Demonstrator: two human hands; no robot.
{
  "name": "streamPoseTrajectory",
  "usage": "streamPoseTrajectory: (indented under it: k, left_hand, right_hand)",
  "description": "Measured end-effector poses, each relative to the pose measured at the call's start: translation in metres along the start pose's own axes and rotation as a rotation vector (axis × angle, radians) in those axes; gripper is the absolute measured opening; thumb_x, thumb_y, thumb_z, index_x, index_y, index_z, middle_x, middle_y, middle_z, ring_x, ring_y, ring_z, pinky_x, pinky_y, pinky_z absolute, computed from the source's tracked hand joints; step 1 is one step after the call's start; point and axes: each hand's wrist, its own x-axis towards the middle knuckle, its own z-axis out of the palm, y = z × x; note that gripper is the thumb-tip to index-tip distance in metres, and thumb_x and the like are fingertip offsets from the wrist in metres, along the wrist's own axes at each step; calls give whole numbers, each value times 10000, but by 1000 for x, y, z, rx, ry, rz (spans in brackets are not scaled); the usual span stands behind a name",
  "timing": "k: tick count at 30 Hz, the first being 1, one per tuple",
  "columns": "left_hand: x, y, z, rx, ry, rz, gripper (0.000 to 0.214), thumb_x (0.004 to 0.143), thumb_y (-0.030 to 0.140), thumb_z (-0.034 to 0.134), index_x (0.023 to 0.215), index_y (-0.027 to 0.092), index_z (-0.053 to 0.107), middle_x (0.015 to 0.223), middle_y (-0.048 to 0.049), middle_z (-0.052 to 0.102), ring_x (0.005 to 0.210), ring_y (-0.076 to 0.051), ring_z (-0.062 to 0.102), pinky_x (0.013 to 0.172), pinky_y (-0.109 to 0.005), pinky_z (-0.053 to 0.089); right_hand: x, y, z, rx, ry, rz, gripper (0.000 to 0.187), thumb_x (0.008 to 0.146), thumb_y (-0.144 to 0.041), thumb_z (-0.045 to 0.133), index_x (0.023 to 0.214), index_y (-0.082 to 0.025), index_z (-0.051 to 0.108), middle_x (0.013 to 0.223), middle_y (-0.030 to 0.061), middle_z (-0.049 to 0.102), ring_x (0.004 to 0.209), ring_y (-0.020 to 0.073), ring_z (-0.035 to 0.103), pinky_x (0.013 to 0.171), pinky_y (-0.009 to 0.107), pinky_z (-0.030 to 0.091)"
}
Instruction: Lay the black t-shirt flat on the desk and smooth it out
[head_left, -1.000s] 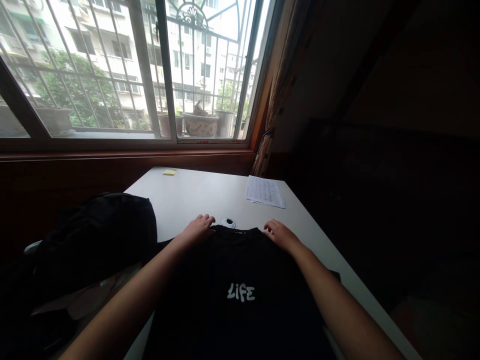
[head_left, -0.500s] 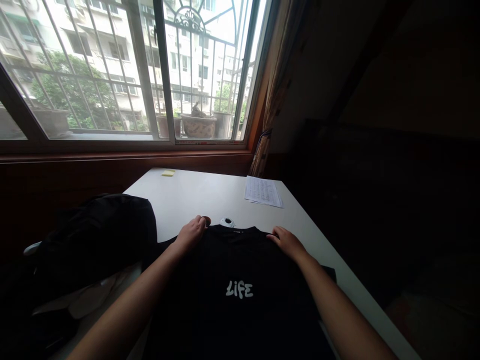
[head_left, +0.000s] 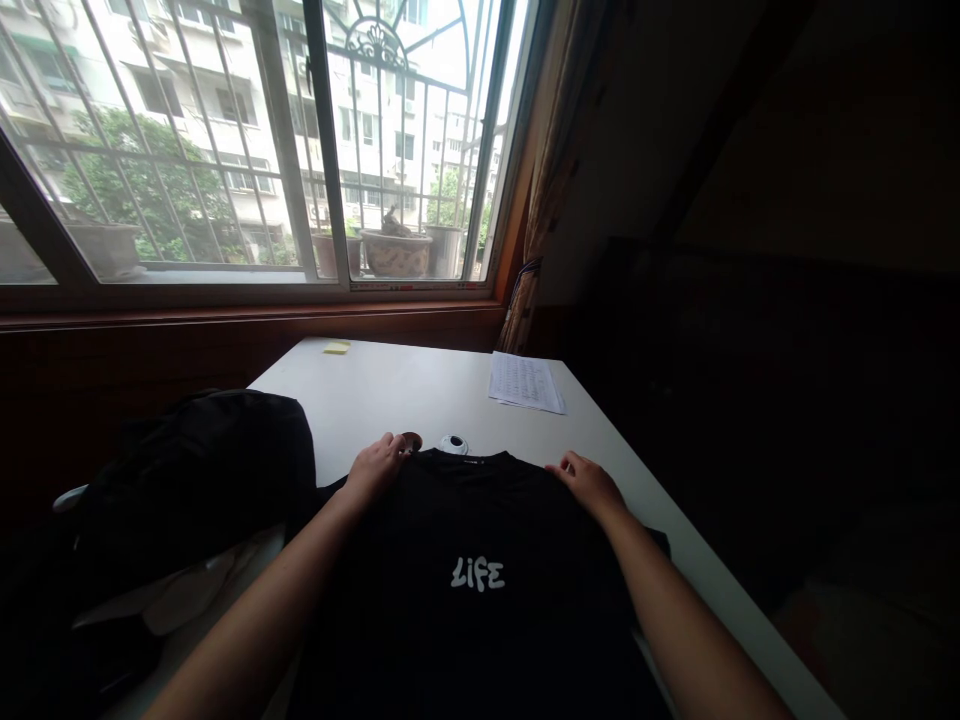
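A black T-shirt with white lettering lies spread on the white table, its collar towards the window. My left hand is closed on the shirt's left shoulder edge, beside the collar. At the opposite shoulder edge, my right hand has its fingers curled in a pinch on the fabric. Just past the collar are a small round white object with a dark centre and a reddish-brown round object, the latter partly hidden by my left hand.
A pile of black cloth lies at the left. Printed papers rest near the table's far right corner, and a yellow sticky note near the far left. Behind the table are a barred window and a tied curtain.
My right hand has shifted outward to the right along the shoulder. My left hand has moved slightly left, and the shirt's lettering sits a little farther from me.
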Motion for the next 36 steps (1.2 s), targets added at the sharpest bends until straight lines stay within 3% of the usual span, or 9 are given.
streamPoseTrajectory:
  k: [7,11,15,20,25,30,33,36]
  left_hand:
    - [-3,-5,-9,-34,4,-3,210,1050,339,417,1187,219,521,1136,-82,615,955,-224,635,805,-312,450]
    - [-5,-8,-15,-57,0,-4,192,1054,331,397,1144,215,520,1120,-77,625,973,-220,630,808,-310,452]
    - [-6,-8,-19,-74,-13,-16,187,1050,337,398,1142,230,522,1124,-69,628,977,-219,634,806,-309,457]
    - [-5,-9,-17,-87,-15,-25,192,1054,344,397,1146,231,520,1124,-70,626,946,-216,640,773,-301,454]
    - [-5,-10,-15,-95,-1,-26,184,1055,351,412,1135,229,525,1114,-67,627,914,-212,639,757,-301,451]
    - [-5,-12,-15,-107,8,-14,205,1061,365,400,1139,224,526,1108,-65,633,924,-213,642,763,-300,453]
    - [-4,-13,-14,-109,16,-3,206,1061,371,403,1140,227,528,1115,-61,632,954,-212,640,780,-295,452]
    - [-4,-14,-12,-104,24,-13,206,1060,374,410,1144,231,532,1105,-59,635,939,-213,643,773,-296,451]
  right_hand:
    - [-19,43,-34,146,-256,75,471,796,-681,622,693,-221,625,688,9,651,679,190,597,620,278,414]
    - [-41,69,-53,220,-357,129,382,689,-585,745,708,-213,661,714,22,677,685,196,605,606,274,427]
    - [-62,88,-64,284,-409,183,313,656,-499,760,759,-210,695,763,40,697,710,206,624,606,276,450]
    - [-77,101,-69,340,-339,247,376,677,-531,707,877,-213,690,772,40,680,686,201,621,597,287,463]
    - [-87,110,-73,311,-42,382,389,722,-605,635,789,-222,647,786,74,692,689,215,628,614,312,479]
    - [-106,102,-66,344,-133,495,605,829,-752,459,709,-197,668,697,121,700,572,218,632,544,326,482]
    - [-114,85,-59,315,-164,495,630,793,-782,519,742,-190,729,725,114,729,595,231,654,550,322,475]
    - [-113,68,-53,463,-43,498,512,712,-702,681,718,-195,754,661,72,722,603,239,657,554,310,461]
